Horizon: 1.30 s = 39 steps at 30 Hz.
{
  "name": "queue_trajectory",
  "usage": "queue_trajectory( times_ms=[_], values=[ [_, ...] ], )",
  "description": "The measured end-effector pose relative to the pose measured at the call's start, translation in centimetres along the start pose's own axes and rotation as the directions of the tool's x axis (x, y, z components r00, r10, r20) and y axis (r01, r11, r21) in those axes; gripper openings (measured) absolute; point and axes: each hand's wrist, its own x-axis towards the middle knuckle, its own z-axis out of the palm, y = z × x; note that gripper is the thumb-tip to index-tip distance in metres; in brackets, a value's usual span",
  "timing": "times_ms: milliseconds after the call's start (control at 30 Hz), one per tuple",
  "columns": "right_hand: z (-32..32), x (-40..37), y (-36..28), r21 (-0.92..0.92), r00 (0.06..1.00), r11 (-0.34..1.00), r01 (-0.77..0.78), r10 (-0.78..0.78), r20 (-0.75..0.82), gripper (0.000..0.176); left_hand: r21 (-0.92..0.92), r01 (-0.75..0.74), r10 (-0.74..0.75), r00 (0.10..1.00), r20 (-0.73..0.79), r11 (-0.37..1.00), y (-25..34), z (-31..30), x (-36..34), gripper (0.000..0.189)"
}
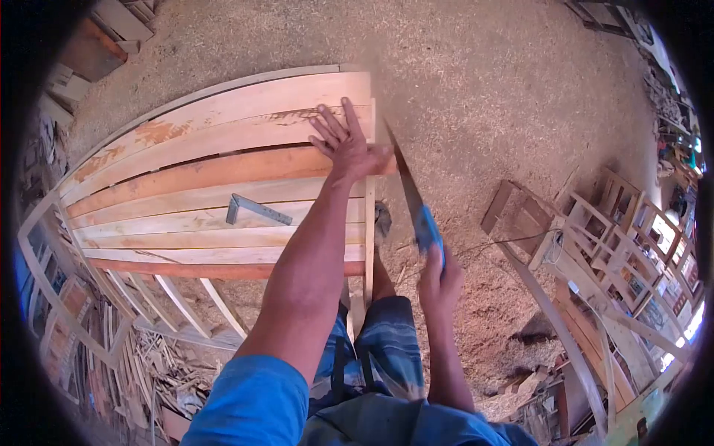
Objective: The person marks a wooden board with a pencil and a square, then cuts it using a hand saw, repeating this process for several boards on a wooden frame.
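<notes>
My left hand (346,145) lies on the wooden planks (245,111) near their right end, with its fingers spread. The thumb side rests by the end of a reddish plank (268,165) that sticks out a little past its neighbours. In my right hand (440,282) is a handsaw (428,229), gripped by its blue handle. Its blade points up and away, close beside the protruding plank end, and its far tip is blurred. A metal try square (259,211) lies on the planks, left of my left forearm.
The planks rest on a frame with slats (223,306) below. Wood shavings cover the ground (476,97). Lattice-like wooden frames (617,238) and long boards (573,334) stand at the right. Scrap wood (141,372) is piled at the lower left.
</notes>
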Motion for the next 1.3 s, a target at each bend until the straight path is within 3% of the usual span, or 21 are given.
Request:
queue_trajectory(
  times_ms=[33, 67, 133, 233, 367, 433, 600, 633, 700, 800, 833, 867, 967, 1067, 1133, 1200, 1300],
  values=[
    [2.4, 3.7, 0.5, -0.025, 0.997, 0.997, 0.075, -0.076, -0.018, 0.044, 0.012, 0.007, -0.007, 1.000, -0.009, 1.000, 0.2, -0.1, -0.1, 0.160],
    [4.9, 7.4, -0.2, 0.025, 0.967, 0.969, 0.247, -0.245, -0.075, 0.051, 0.025, 0.016, -0.015, 1.000, -0.014, 1.000, 0.1, 0.0, -0.3, 0.162],
    [7.7, 13.3, -1.6, 0.067, 0.972, 0.971, 0.231, -0.233, 0.030, 0.048, 0.037, 0.008, -0.007, 0.999, -0.032, 0.999, -0.7, 0.6, 0.1, 0.162],
    [6.7, 12.9, -1.9, -0.059, 0.981, 0.982, 0.177, -0.171, 0.095, 0.048, 0.004, -0.012, 0.013, 1.000, -0.012, 1.000, -0.6, 0.1, 0.5, 0.162],
    [-2.6, -2.4, -2.0, -0.028, 0.999, 0.999, -0.044, 0.045, 0.028, 0.041, -0.075, -0.024, 0.023, 1.000, -0.002, 0.997, 0.1, -0.6, -0.7, 0.155],
    [-4.3, -6.2, -1.9, 0.116, 0.989, 0.982, -0.147, 0.145, 0.024, 0.039, -0.053, -0.008, 0.008, 1.000, -0.008, 0.999, 0.4, -0.7, -0.4, 0.156],
    [4.3, 6.9, -0.4, -0.115, 0.969, 0.967, 0.229, -0.237, -0.067, 0.050, -0.009, 0.014, -0.014, 1.000, -0.004, 1.000, 0.0, -0.5, -0.1, 0.159],
    [6.2, 9.9, -1.6, -0.013, 0.961, 0.963, 0.268, -0.268, -0.069, 0.054, -0.022, -0.002, 0.002, 1.000, -0.012, 1.000, -0.6, 0.0, 0.4, 0.158],
    [9.0, 15.4, -2.1, 0.091, 0.985, 0.984, 0.156, -0.162, 0.064, 0.054, -0.037, -0.014, 0.014, 1.000, -0.004, 0.999, -0.8, 0.6, 0.0, 0.157],
    [6.1, 10.5, -0.5, 0.020, 0.973, 0.973, 0.232, -0.231, -0.020, 0.054, -0.045, -0.021, 0.021, 1.000, 0.001, 0.999, -0.6, 0.0, -0.3, 0.155],
    [3.2, 6.4, -0.9, 0.025, 0.991, 0.991, 0.134, -0.135, 0.017, 0.053, -0.057, -0.032, 0.031, 0.999, -0.011, 0.998, -0.6, -0.1, -0.3, 0.154],
    [1.0, 2.2, -0.5, -0.038, 0.987, 0.987, 0.155, -0.157, -0.032, 0.051, -0.067, -0.040, 0.039, 0.999, -0.020, 0.997, -0.5, 0.0, -0.4, 0.153],
    [-4.4, -6.6, -0.7, 0.054, 0.984, 0.983, -0.175, 0.172, 0.055, 0.040, -0.060, -0.022, 0.022, 1.000, -0.009, 0.998, 0.4, -0.8, -0.4, 0.152],
    [-1.4, -1.7, -0.1, -0.026, 0.993, 0.993, -0.115, 0.116, 0.014, 0.041, -0.007, 0.018, -0.018, 1.000, 0.024, 1.000, 0.4, -0.4, -1.2, 0.156],
    [3.1, 4.9, 1.9, -0.032, 0.995, 0.996, 0.084, -0.086, -0.044, 0.042, -0.001, 0.013, -0.013, 1.000, -0.011, 1.000, 0.1, -0.4, -0.2, 0.159],
    [5.7, 10.3, -1.0, -0.057, 0.996, 0.995, 0.088, -0.086, 0.031, 0.046, -0.021, -0.023, 0.023, 0.999, -0.045, 1.000, -1.2, 1.2, 0.4, 0.160],
    [6.8, 12.6, -2.2, -0.056, 0.981, 0.982, 0.181, -0.176, 0.084, 0.048, 0.471, 0.172, -0.013, 0.946, -0.323, 0.865, -2.3, 5.7, 2.1, 0.160]
  ],
)
